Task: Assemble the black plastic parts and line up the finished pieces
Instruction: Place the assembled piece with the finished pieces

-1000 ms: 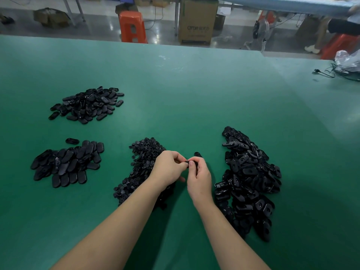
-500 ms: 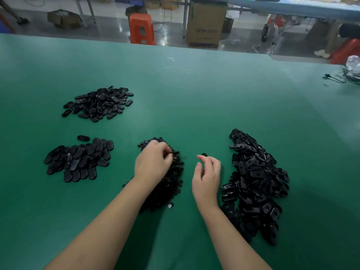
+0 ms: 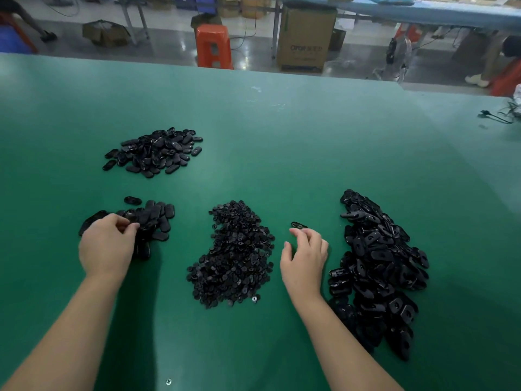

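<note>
Left hand [image 3: 105, 249] rests on the near-left group of flat black pieces [image 3: 152, 218], fingers curled, appearing to pinch one piece; the grip is partly hidden. Right hand [image 3: 306, 256] hovers over the green table [image 3: 282, 153], fingers loosely bent, fingertips touching a single black part [image 3: 298, 224]. Small-parts pile [image 3: 234, 255] lies between the hands; larger pile [image 3: 375, 266] lies right.

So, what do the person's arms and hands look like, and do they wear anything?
Both forearms are bare as far as the frame shows. The left hand and right hand show no gloves, rings, watch or sleeves. Fingernails look short and unpainted.
</note>
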Tool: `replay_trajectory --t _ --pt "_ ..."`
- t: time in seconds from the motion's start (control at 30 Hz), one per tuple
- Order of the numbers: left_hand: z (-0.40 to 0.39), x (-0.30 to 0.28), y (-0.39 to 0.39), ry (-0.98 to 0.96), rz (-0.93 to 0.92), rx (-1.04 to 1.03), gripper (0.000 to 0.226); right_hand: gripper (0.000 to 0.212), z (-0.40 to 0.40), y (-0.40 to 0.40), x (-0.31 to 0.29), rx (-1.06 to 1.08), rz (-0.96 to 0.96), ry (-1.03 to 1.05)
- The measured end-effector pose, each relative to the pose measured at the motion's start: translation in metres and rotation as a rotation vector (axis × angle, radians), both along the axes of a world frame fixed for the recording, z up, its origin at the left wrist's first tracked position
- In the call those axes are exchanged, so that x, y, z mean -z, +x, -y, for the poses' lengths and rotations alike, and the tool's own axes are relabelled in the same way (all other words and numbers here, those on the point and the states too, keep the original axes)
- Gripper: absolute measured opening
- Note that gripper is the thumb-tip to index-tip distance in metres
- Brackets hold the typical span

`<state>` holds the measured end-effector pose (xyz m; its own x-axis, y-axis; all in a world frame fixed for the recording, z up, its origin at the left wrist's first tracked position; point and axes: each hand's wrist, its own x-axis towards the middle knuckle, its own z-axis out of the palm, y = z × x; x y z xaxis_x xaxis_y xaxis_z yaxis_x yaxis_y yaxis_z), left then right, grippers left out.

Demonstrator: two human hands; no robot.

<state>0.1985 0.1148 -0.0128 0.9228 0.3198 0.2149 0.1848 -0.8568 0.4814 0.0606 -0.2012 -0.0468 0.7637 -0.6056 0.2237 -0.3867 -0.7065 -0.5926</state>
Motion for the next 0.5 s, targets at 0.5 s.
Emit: replay_trajectory --t 0.5 --pt "0.097 0.007 -0.01 0.132 -0.15 0.7 0.03 0.036 -0.002 0.004 0.002 -0.013 -0.081 -0.025"
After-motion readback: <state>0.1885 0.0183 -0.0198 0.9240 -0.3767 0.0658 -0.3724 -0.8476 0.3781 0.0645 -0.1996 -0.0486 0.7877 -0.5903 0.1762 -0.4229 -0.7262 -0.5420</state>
